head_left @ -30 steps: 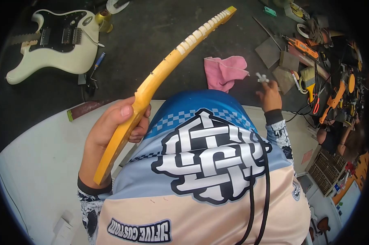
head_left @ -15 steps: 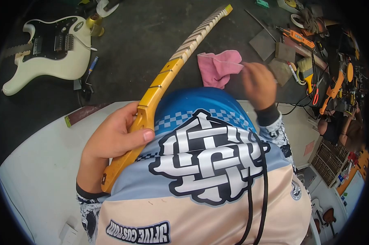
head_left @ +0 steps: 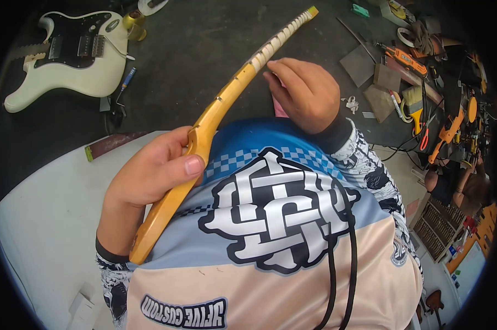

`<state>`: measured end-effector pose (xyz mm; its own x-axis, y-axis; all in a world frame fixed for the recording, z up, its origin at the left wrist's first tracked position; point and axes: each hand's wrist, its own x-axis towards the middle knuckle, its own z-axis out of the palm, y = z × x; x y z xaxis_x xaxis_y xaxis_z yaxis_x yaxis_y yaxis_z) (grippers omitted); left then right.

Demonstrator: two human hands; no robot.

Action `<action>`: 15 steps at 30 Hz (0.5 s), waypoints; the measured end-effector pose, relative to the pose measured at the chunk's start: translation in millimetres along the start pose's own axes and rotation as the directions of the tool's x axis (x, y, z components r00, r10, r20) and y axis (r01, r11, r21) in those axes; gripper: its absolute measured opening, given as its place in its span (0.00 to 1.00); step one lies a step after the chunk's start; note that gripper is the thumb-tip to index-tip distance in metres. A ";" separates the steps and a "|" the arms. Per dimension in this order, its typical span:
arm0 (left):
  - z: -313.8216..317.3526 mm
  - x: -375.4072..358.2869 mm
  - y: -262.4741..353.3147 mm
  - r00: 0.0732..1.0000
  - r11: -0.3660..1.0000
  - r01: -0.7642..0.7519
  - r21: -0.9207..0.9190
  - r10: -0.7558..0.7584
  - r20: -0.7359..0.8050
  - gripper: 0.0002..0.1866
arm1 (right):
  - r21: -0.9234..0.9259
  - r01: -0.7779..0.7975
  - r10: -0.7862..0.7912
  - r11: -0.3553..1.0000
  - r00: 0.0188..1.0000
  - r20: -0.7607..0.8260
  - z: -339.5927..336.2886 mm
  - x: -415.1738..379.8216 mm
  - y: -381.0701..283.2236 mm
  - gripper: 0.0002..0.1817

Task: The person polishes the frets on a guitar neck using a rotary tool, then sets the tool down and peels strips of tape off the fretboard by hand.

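My left hand (head_left: 158, 170) is wrapped round the headstock end of a guitar neck (head_left: 229, 93), its thumb on top. The neck slants up and away, its lower part glossy yellow wood with metal frets. Pale masking tape (head_left: 279, 41) covers the fretboard farther up. Close by the tape's lower end is my right hand (head_left: 309, 93), thumb and fingers bent together at the neck's edge; whatever lies between the fingertips is hidden. Behind that hand a bit of pink cloth (head_left: 280, 108) shows on the dark bench. A small crumpled pale scrap (head_left: 351, 103) lies to its right.
A white guitar body (head_left: 67, 60) with a black pickguard lies at the left, beside a blue-handled screwdriver (head_left: 128, 78). On the right are an orange rotary tool (head_left: 405, 59), a brush (head_left: 412, 104), scissors (head_left: 425, 135) and metal plates. Another person (head_left: 463, 190) is at far right.
My right hand has moved left from beyond the cloth to the neck, covering most of the cloth. The neck has rolled more edge-on. A crumpled scrap shows where the right hand was.
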<state>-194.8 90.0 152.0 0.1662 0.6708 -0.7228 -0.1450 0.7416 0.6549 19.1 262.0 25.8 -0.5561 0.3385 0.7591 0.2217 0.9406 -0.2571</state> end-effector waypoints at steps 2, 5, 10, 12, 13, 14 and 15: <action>1.8 -0.5 -1.7 1.000 1.000 -0.006 0.005 0.006 -0.016 0.41 | -0.010 0.053 -0.053 0.999 0.999 0.003 0.4 2.6 3.6 0.15; 4.6 -0.8 -1.0 1.000 1.000 -0.001 0.017 0.001 -0.024 0.41 | -0.011 0.121 -0.120 0.993 0.992 0.024 -0.5 7.7 4.3 0.15; 2.5 -0.4 -2.7 1.000 1.000 0.002 0.024 -0.002 -0.005 0.41 | -0.038 0.153 -0.150 0.987 0.986 0.069 -2.0 12.8 0.8 0.15; 3.7 -1.0 0.1 1.000 1.000 0.012 0.025 -0.012 -0.013 0.40 | -0.040 0.148 -0.145 0.988 0.986 0.088 -3.5 15.0 -1.5 0.14; 4.8 -1.0 1.2 1.000 1.000 0.018 0.026 -0.017 -0.016 0.39 | -0.043 0.152 -0.148 0.987 0.985 0.093 -4.3 15.8 -2.2 0.14; 5.9 -0.1 1.0 1.000 1.000 0.014 0.024 -0.014 -0.012 0.39 | -0.046 0.157 -0.152 0.987 0.984 0.098 -5.2 16.6 -2.5 0.14; 7.3 0.8 1.1 1.000 1.000 0.009 0.024 -0.009 -0.009 0.38 | -0.050 0.162 -0.156 0.986 0.982 0.102 -6.4 17.9 -2.2 0.13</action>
<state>-187.8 91.4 153.8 0.1584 0.6643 -0.7305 -0.1203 0.7473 0.6535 13.7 265.8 43.8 -0.6629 0.1880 0.7247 0.1682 0.9806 -0.1006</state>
